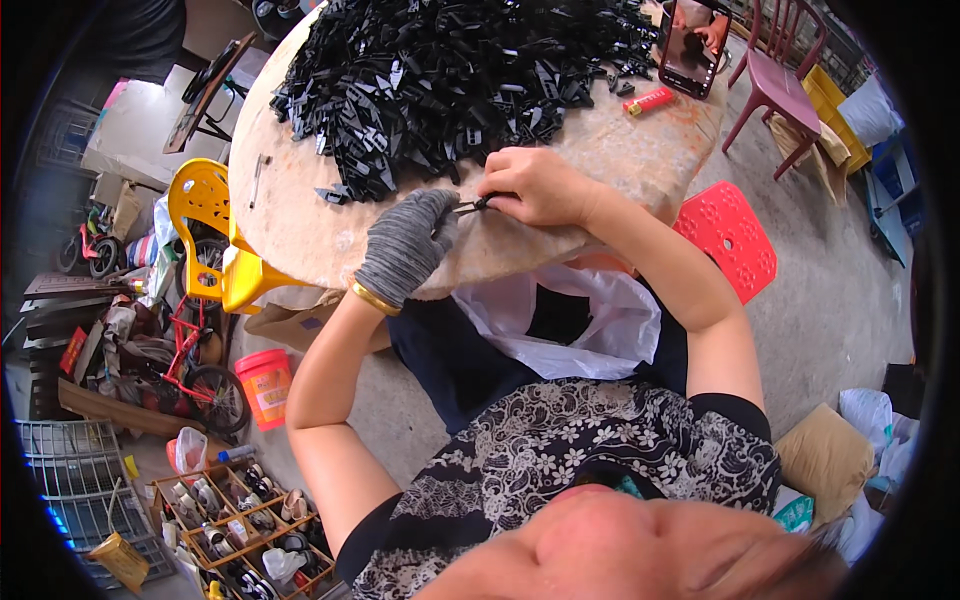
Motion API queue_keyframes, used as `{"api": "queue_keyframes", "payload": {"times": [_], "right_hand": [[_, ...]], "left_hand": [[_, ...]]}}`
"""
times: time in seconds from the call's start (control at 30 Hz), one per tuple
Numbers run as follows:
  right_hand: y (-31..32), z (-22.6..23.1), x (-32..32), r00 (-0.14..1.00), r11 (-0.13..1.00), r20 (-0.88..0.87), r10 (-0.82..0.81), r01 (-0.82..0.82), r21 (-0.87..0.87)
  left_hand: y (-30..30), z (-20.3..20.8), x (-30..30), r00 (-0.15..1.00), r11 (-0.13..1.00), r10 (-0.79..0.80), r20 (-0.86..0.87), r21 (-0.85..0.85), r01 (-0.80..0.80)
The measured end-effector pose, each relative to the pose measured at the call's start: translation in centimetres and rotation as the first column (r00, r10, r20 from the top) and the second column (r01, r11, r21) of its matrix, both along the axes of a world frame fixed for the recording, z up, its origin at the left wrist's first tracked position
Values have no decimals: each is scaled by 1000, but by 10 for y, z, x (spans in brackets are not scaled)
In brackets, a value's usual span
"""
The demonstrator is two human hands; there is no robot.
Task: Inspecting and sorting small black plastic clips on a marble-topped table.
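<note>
My left hand (pixel 407 245), in a grey knit glove with a gold bangle at the wrist, is closed at the near edge of a round table (pixel 300 235). From its fingers a thin dark piece reaches toward my right hand; its kind is too small to make out. My bare right hand (pixel 540 187) pinches a small black plastic piece (pixel 484 202) right beside the glove. Just beyond both hands spreads a big heap of black plastic parts (pixel 440 90). An open white plastic bag (pixel 625 320) lies across my lap, with something black showing in its mouth.
A phone (pixel 693 48) and a red lighter (pixel 649 101) lie at the table's far right, a thin metal tool (pixel 258 180) at its left. Around stand a yellow chair (pixel 200 215), red stool (pixel 730 240), maroon chair (pixel 785 85), orange-red bucket (pixel 264 388) and shoe rack (pixel 240 530).
</note>
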State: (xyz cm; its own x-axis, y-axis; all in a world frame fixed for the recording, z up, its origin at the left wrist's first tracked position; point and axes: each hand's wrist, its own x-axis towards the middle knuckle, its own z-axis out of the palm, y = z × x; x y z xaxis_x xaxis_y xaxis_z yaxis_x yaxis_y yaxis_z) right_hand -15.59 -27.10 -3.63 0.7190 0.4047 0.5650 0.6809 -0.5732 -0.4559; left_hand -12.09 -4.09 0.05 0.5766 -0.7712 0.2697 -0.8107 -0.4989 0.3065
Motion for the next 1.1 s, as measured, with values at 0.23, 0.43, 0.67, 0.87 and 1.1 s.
{"api": "queue_keyframes", "payload": {"times": [0.23, 0.43, 0.67, 0.87, 1.1], "right_hand": [[0, -1, 1, 1000, 1000, 1, -11, 11, -24], [2, -1, 1, 1000, 1000, -2, -3, 3, -29], [1, -4, 1, 999, 999, 33, 25, -24, -25], [5, -10, 4, 994, 994, 3, -111, 111, 11], [3, -5, 3, 998, 998, 31, -51, 50, 49]], "left_hand": [[-10, 8, -1, 986, 993, -28, 166, 118, 9], [-13, 14, -7, 976, 971, -11, 216, 235, -42], [-29, 29, -10, 968, 961, -63, 245, 278, -8], [-36, 22, 8, 985, 945, -69, 158, 327, 13], [-47, 29, 24, 988, 885, -150, 41, 451, 116]]}}
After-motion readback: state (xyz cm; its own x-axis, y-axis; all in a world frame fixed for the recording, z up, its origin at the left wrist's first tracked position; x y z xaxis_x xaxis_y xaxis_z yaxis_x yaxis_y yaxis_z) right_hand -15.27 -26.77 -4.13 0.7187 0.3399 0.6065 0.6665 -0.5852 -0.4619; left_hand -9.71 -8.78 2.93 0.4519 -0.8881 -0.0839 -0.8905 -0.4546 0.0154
